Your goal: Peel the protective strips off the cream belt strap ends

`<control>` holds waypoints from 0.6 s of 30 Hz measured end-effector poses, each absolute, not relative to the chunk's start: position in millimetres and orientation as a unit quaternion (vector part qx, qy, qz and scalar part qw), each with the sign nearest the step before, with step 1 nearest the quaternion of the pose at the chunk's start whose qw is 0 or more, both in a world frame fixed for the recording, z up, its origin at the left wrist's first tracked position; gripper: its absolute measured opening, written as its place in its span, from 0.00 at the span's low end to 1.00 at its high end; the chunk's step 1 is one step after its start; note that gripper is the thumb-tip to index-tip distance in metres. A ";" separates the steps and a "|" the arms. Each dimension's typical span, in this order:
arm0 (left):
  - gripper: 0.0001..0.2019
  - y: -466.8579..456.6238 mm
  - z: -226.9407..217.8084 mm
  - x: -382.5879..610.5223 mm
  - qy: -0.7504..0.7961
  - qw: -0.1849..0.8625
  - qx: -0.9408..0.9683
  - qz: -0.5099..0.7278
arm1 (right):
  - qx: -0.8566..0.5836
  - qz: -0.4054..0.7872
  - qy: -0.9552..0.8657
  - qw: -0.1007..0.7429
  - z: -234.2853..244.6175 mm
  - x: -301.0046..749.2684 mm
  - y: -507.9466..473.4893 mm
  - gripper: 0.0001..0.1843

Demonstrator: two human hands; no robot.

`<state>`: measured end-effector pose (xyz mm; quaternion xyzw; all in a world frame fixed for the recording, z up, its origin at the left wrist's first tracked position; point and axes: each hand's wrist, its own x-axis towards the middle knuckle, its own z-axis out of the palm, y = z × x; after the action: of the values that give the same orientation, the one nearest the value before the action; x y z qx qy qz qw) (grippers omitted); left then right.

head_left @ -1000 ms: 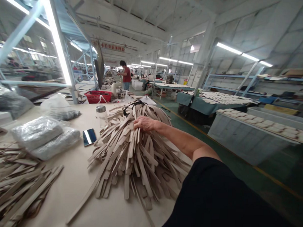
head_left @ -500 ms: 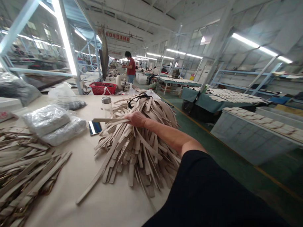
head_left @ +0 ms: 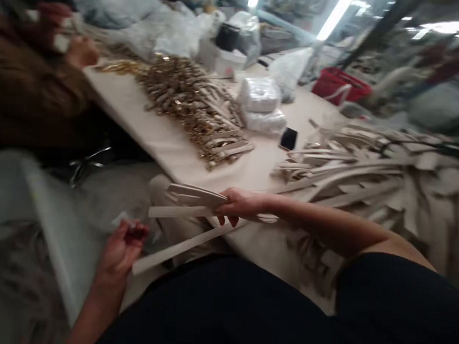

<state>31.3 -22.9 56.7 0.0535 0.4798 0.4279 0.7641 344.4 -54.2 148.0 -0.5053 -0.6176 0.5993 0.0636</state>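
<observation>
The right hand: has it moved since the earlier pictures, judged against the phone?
Yes. The right hand, earlier right of the phone at the strap pile, is now left of it in view and nearer the camera.

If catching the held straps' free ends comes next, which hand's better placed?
Left, probably. The left hand is beside the lowest strap's end, while the right hand holds the straps farther along. Whether the left holds anything is too blurred to tell.
</observation>
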 end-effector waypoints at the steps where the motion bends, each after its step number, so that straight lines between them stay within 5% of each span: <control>1: 0.20 -27.9 55.3 21.0 0.504 0.721 0.015 0.475 | -0.491 0.605 -0.623 0.071 140.8 333.7 -46.2 0.13; 10: 0.12 -16.4 40.9 1.7 0.454 0.640 -0.133 0.605 | -0.503 0.578 -0.639 0.075 98.8 292.2 3.8 0.23; 18: 0.14 8.3 30.8 21.1 0.404 0.688 -0.106 0.594 | -0.492 0.602 -0.628 0.028 89.7 275.1 -1.9 0.17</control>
<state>21.1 8.3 30.8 -0.1056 0.4038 0.5937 0.6880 275.1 -1.9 89.7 -0.4922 -0.6278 0.6023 0.0283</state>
